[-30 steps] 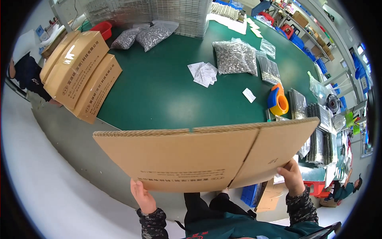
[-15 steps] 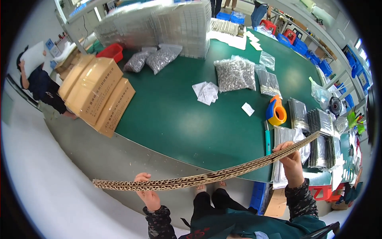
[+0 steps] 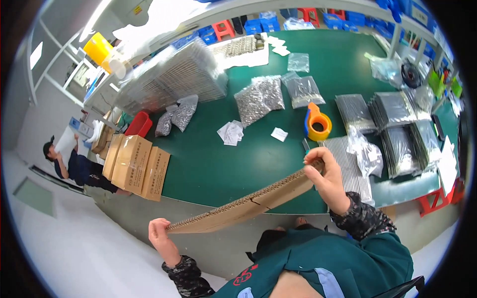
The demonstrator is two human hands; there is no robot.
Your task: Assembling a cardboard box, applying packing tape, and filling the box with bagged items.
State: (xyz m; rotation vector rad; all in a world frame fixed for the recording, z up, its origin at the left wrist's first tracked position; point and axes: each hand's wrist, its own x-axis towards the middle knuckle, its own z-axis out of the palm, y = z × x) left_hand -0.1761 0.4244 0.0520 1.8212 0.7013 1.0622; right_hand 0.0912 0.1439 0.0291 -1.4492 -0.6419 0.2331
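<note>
A flattened cardboard box, folded flat with its corrugated edge upward, spans between my two hands at the table's front edge. My left hand is closed on its left end, and my right hand pinches its right end, the thumb on the near face. The board slants up from left to right, its brown face with a short dark slit turned toward me. Just past my right hand lie ridged grey strips under a crumpled clear bag. The cutter's tip shows beside my right fingers.
On the green table are an orange-and-blue tape dispenser, bags of small metal parts, paper slips and bagged dark strips. Taped cartons stand at the left, with another person beyond.
The cardboard has tilted from edge-on to show its brown face. My right hand has moved left and up, my left hand slightly left, and my view has shifted.
</note>
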